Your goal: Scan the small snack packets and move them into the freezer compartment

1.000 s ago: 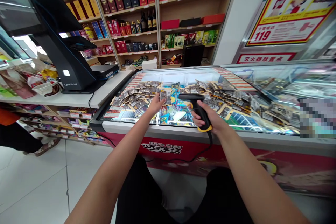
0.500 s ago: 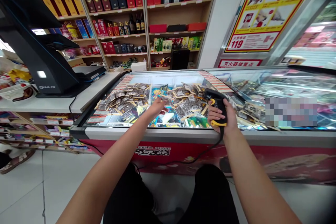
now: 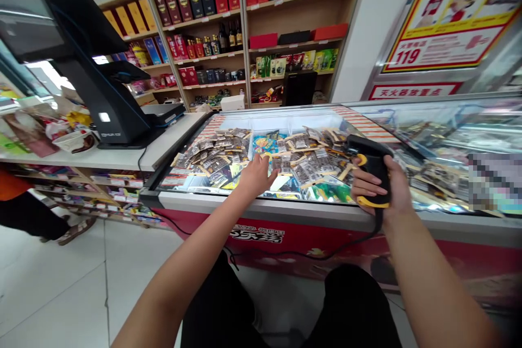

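Note:
My right hand [image 3: 381, 187] is wrapped around the grip of a black barcode scanner [image 3: 369, 160] with yellow trim, its head pointing to the left. A dark cable [image 3: 346, 247] hangs from its base and loops to the left along the freezer front. Over the near part of the chest freezer [image 3: 253, 202], my left hand [image 3: 258, 175] is stretched forward, thumb apart and nothing visible in it. Flat packets with dark contents lie in a left heap [image 3: 214, 155] and a right heap [image 3: 314, 160], on either side of that hand.
To the left a counter [image 3: 122, 156] bears a black checkout terminal [image 3: 93, 87] and a white basket [image 3: 75, 141]. Behind the freezer stand shelves [image 3: 212, 16] of boxes and bottles. Another person's leg and sandalled foot [image 3: 75, 231] show at far left.
The view has swung left, shifting the scene rightward. My left hand has shifted slightly over the packets, its thumb now apart. The scanner stays in my right hand. More of the other person shows.

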{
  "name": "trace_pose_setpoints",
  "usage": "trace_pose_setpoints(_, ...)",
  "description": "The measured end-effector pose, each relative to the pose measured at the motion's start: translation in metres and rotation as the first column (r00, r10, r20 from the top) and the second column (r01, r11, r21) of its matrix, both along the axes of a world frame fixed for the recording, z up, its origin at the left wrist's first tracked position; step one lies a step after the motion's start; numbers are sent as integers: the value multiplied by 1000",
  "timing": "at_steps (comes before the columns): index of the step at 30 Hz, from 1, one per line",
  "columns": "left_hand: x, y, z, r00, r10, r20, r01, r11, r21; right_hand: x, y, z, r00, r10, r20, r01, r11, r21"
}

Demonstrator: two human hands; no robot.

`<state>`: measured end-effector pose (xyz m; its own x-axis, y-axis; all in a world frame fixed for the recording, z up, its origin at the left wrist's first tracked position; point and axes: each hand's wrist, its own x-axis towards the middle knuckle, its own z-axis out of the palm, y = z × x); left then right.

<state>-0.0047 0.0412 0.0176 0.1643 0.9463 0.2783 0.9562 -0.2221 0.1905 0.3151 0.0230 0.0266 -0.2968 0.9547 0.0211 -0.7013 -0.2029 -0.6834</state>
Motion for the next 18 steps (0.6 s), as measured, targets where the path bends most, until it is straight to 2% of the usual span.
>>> trace_pose_setpoints(3,-32,2,-3,985,169,-25,-166,982,91,-1,0,0,1000,-23,14,23,999,-32)
trace_pose_setpoints(6,-73,2,0,927,374,-32,-361,911,198,-1,4,-1,997,-52,63,55,997,-46)
trace_pose_setpoints(8,-99,4,5,888,460,-30,-437,860,263,-1,6,-2,992,-72,105,78,996,-52)
trace_pose_setpoints(11,-134,13,18,849,527,-28,-494,812,311,-2,9,-2,986,-85,146,96,993,-64)
trace_pose_setpoints(14,-162,30,33,816,578,-12,-558,792,247,-2,10,-3,984,-80,159,94,992,-83)
trace_pose_setpoints(18,-192,48,43,773,634,19,-630,772,-82,1,11,-6,992,-70,104,81,991,-109)
